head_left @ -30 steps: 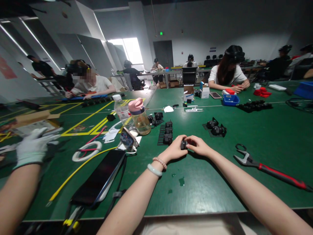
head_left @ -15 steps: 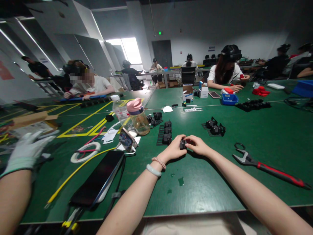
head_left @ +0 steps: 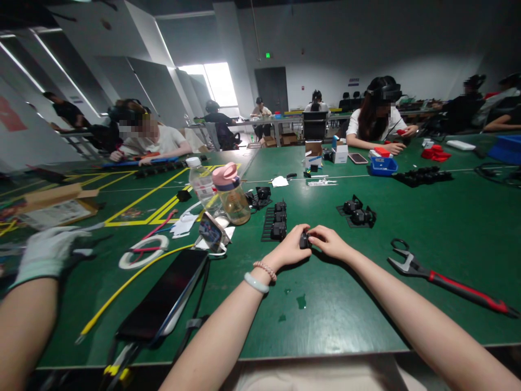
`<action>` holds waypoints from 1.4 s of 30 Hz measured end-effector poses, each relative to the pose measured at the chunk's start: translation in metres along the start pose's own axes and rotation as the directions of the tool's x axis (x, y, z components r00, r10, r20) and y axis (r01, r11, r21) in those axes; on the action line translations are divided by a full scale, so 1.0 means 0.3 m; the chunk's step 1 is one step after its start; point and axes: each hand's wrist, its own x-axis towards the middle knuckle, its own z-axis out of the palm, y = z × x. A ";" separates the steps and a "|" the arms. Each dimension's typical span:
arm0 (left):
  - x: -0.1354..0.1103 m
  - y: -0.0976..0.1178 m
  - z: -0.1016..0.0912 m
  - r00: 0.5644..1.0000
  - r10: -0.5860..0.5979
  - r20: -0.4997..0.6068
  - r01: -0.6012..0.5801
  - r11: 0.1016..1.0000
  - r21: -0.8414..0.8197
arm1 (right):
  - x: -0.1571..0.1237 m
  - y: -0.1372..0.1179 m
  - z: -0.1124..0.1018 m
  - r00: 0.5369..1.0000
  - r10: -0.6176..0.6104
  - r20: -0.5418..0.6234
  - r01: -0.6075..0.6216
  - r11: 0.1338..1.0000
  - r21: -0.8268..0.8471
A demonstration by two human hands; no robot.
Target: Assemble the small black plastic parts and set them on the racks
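Between my two hands, low over the green table [head_left: 345,315], is a small black block-shaped part [head_left: 304,240]. My left hand [head_left: 291,247] is closed around its left side, thumb and fingers on it. From the right, the fingertips of my right hand [head_left: 329,242] pinch the same part. Its finer details are too small to make out. Just beyond my left hand, several similar black parts [head_left: 279,218] sit in a row on a black slotted plate. More black parts on brackets [head_left: 358,212] lie farther off to the right.
Pliers with red-black handles [head_left: 451,279] lie at the right. On the left are a pink-lidded bottle [head_left: 233,195], a clear bottle [head_left: 202,182], a propped phone [head_left: 211,233], a black slab-like device [head_left: 165,298] and a yellow cable [head_left: 126,285]. A co-worker's gloved hand [head_left: 44,252] reaches in.
The co-worker's gloved hand at the left has shifted lower and turned over the table. My own hands and the black part stay almost unmoved.
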 end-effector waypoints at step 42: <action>0.001 0.020 -0.007 0.999 0.032 -0.007 -0.032 0.999 -0.018 | -0.007 -0.031 -0.015 0.999 -0.045 0.029 0.041 0.991 0.125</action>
